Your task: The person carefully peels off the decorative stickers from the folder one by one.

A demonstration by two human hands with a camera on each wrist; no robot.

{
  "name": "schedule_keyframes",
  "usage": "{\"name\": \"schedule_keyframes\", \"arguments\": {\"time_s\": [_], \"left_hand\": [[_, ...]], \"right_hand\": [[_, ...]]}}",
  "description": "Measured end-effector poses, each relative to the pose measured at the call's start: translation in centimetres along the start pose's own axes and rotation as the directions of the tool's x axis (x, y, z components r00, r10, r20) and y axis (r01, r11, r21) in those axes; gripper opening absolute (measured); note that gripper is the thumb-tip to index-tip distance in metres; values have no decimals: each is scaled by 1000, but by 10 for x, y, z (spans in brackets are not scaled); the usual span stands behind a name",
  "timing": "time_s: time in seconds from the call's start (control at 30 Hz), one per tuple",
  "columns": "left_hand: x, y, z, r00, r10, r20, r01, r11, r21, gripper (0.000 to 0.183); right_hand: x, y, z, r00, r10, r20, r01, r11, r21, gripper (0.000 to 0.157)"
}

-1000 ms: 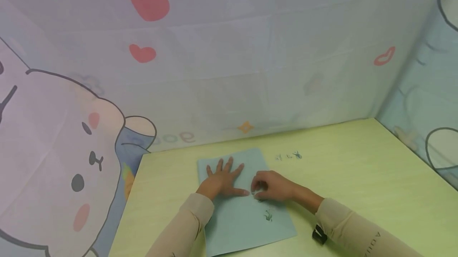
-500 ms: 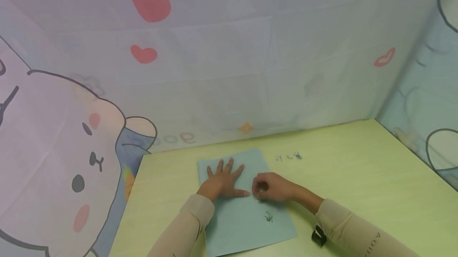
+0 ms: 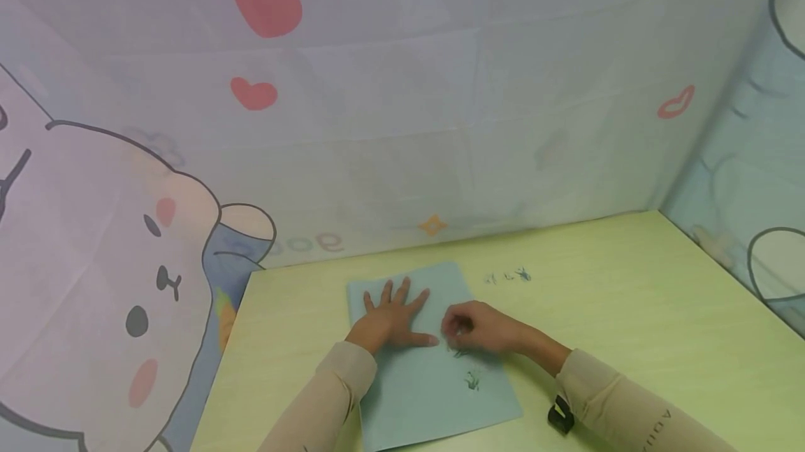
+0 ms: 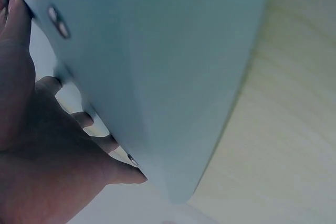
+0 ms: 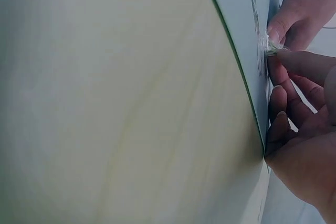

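1. Near the middle of the blue sheet [image 3: 428,410], toward its right edge, sits a small clear scrap [image 5: 272,48] with some green on it.
2. So thin a scrap probably calls for a light hold at its very edge and slow movement, to avoid creasing.
3. The right hand [image 3: 481,326] pinches it between thumb and finger, nearly closed.
4. The left hand [image 3: 393,319] rests spread on the sheet, fingers pointing far, thumb just beside the scrap; whether it touches is unclear. Steady pressure there should stop slipping.
5. Nearer lies a green plant-like piece [image 3: 472,381]; far right, small bluish pieces [image 3: 523,274] on the table [image 3: 629,298].
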State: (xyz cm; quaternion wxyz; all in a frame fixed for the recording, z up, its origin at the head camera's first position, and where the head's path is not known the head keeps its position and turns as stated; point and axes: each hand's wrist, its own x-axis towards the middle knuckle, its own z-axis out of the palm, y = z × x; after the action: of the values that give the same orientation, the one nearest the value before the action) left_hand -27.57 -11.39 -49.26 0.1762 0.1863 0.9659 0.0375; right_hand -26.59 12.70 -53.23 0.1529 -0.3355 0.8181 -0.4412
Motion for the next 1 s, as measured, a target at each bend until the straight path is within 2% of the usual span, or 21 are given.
{"name": "schedule_keyframes", "arguments": {"time_s": [0.17,0.43,0.5,0.67,0.7,0.83,1.0], "left_hand": [[-1,0,1,1000,8,-6,-8,1000,1,100],[1,0,1,1000,-2,-1,2,1000,-14,100],[9,-6,9,1000,8,-14,-8,1000,-8,103],[10,-7,10,1000,5,-14,-5,1000,-6,105],[6,-4,5,1000,0,-6,0,1000,-9,105],[11,-7,10,1000,10,-13,-10,1000,-23,106],[4,-4,6,1000,7,-7,-7,1000,-16,102]], "right_hand": [[0,0,0,1000,-9,-3,9,1000,-10,6],[-1,1,-2,1000,19,2,-19,1000,1,7],[-1,1,-2,1000,21,0,-21,1000,9,7],[-1,0,-2,1000,12,-6,-11,1000,26,6],[-1,0,-2,1000,10,-7,-10,1000,30,6],[-1,-2,-2,1000,7,-16,-7,999,44,7],[-1,-1,-2,1000,-6,-15,7,999,53,6]]}}
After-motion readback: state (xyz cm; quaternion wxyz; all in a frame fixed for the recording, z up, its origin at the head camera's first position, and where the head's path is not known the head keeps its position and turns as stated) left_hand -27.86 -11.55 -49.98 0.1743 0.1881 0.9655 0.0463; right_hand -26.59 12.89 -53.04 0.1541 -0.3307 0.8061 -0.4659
